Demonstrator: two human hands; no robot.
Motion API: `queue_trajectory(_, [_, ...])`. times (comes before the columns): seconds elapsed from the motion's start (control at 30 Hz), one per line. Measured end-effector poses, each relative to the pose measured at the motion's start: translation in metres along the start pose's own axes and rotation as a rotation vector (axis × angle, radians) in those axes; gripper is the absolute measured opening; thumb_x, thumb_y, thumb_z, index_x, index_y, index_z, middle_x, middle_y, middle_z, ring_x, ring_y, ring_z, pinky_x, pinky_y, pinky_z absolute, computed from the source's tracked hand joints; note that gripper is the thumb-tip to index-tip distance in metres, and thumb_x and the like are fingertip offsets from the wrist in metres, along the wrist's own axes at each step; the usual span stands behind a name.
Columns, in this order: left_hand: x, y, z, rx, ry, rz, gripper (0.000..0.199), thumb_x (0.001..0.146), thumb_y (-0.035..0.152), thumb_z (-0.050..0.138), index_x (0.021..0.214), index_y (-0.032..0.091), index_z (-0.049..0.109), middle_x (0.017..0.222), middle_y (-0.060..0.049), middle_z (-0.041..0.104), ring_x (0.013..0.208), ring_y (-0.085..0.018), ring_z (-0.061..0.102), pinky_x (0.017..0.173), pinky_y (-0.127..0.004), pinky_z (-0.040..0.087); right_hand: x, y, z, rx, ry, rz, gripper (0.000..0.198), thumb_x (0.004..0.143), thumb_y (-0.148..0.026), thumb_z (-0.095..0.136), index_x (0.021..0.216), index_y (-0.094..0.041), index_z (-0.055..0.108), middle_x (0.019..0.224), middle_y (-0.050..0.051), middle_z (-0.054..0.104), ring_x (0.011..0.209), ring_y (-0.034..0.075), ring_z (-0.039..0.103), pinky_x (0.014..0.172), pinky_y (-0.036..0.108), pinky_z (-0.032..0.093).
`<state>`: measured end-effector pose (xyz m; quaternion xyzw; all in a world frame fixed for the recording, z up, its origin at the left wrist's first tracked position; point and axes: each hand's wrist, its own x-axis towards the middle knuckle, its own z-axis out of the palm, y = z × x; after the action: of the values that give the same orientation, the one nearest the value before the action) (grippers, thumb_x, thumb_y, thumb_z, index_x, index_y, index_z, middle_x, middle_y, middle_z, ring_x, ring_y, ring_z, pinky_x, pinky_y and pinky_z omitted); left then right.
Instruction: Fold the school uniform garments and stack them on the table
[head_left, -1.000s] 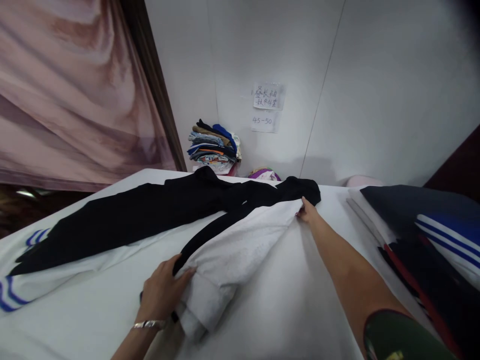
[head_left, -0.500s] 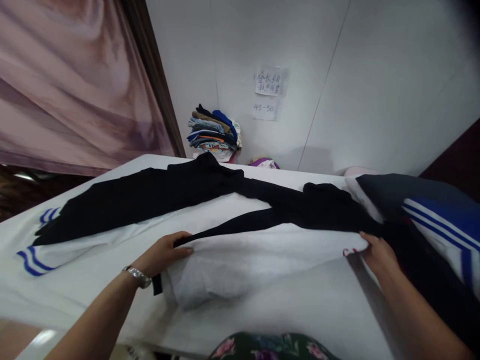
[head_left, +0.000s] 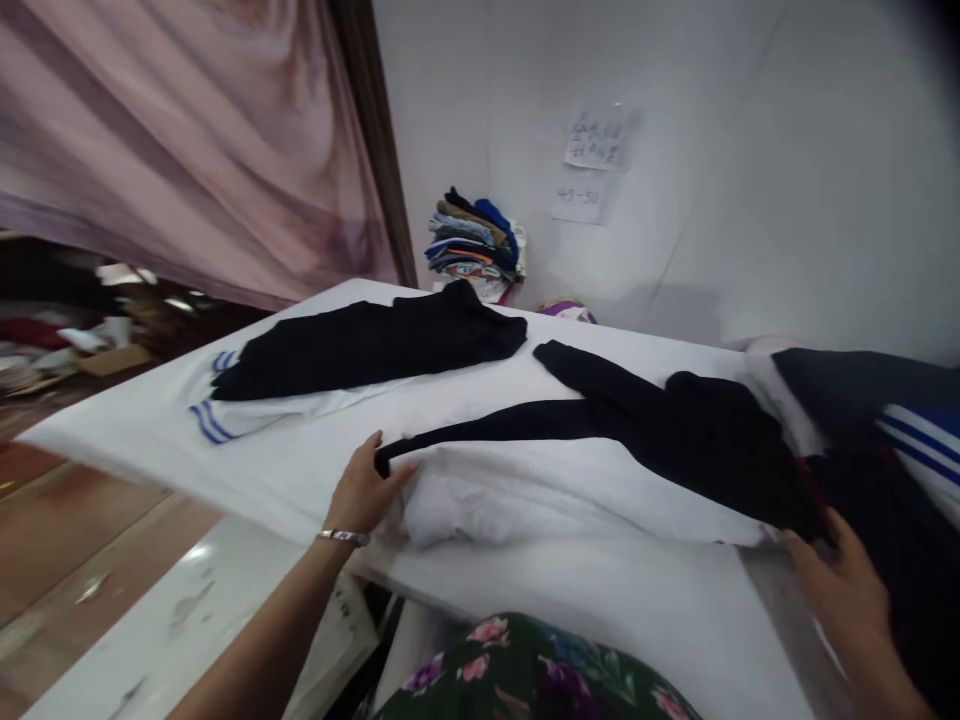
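Foreground: the wearer's floral garment (head_left: 540, 670) at the table's near side. The right hand (head_left: 844, 590), thumb and fingers closed, grips the right end of a black-and-white garment (head_left: 637, 420); one second earlier this hand was farther across the table. The left hand (head_left: 367, 490) pinches the opposite end between thumb and fingers. The garment lies stretched between the hands along the near part of the white table (head_left: 285, 480), black above, white toward the viewer; formerly it ran diagonally. Right: folded clothes (head_left: 885, 400), just beside it. Middle distance: a black garment with blue-striped white ends (head_left: 360, 350), now separated from the held garment by bare tabletop, whereas the two met before. Background: a clothes pile (head_left: 472, 245) and paper notes (head_left: 592, 140) on the wall.
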<state>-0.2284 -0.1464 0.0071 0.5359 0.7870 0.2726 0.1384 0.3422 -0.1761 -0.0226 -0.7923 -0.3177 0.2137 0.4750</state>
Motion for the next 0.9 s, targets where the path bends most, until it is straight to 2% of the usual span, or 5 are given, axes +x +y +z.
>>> queue_trajectory(0.2, [-0.036, -0.002, 0.003, -0.076, 0.013, -0.134, 0.085, 0.077, 0.052, 0.059, 0.144, 0.01, 0.028, 0.136, -0.019, 0.05, 0.125, -0.029, 0.05, 0.101, -0.039, 0.043, -0.054, -0.049, 0.04, -0.13, -0.164, -0.689, 0.047, 0.074, -0.049, 0.052, 0.115, -0.071, 0.046, 0.136, -0.011, 0.05, 0.132, 0.023, 0.04, 0.092, 0.048, 0.052])
queue_trajectory(0.33, [-0.042, 0.003, 0.005, -0.016, 0.124, -0.054, 0.076, 0.077, 0.045, 0.062, 0.138, 0.006, 0.037, 0.139, -0.021, 0.047, 0.131, -0.031, 0.042, 0.108, -0.044, 0.035, -0.063, -0.062, 0.073, -0.057, -0.399, -0.938, 0.038, 0.078, -0.042, 0.057, 0.113, -0.053, 0.06, 0.129, -0.007, 0.057, 0.13, 0.027, 0.045, 0.112, 0.054, 0.034])
queue_trajectory(0.5, [-0.058, -0.001, 0.011, -0.023, 0.197, 0.046, 0.069, 0.075, 0.04, 0.064, 0.135, 0.014, 0.042, 0.13, -0.016, 0.053, 0.122, -0.031, 0.049, 0.101, -0.05, 0.041, -0.055, -0.041, 0.104, -0.144, -0.587, -1.22, 0.038, 0.087, -0.035, 0.054, 0.123, -0.027, 0.06, 0.139, 0.002, 0.052, 0.134, 0.029, 0.04, 0.11, 0.054, 0.037])
queue_trajectory(0.77, [-0.082, 0.007, 0.013, -0.188, 0.063, -0.197, 0.081, 0.075, 0.047, 0.063, 0.142, 0.015, 0.03, 0.12, -0.013, 0.057, 0.081, -0.02, 0.062, 0.078, -0.039, 0.051, -0.039, 0.001, 0.119, -0.327, -0.688, -1.145, 0.044, 0.09, -0.046, 0.047, 0.129, -0.029, 0.057, 0.139, 0.003, 0.052, 0.127, 0.03, 0.049, 0.1, 0.05, 0.048])
queue_trajectory(0.9, [-0.083, 0.014, 0.016, -0.187, 0.051, -0.185, 0.08, 0.072, 0.044, 0.066, 0.14, 0.014, 0.035, 0.106, -0.01, 0.063, 0.087, -0.023, 0.062, 0.081, -0.04, 0.049, -0.036, -0.002, 0.115, -0.332, -0.733, -1.043, 0.045, 0.088, -0.05, 0.048, 0.127, -0.031, 0.059, 0.138, 0.002, 0.053, 0.127, 0.031, 0.048, 0.1, 0.051, 0.048])
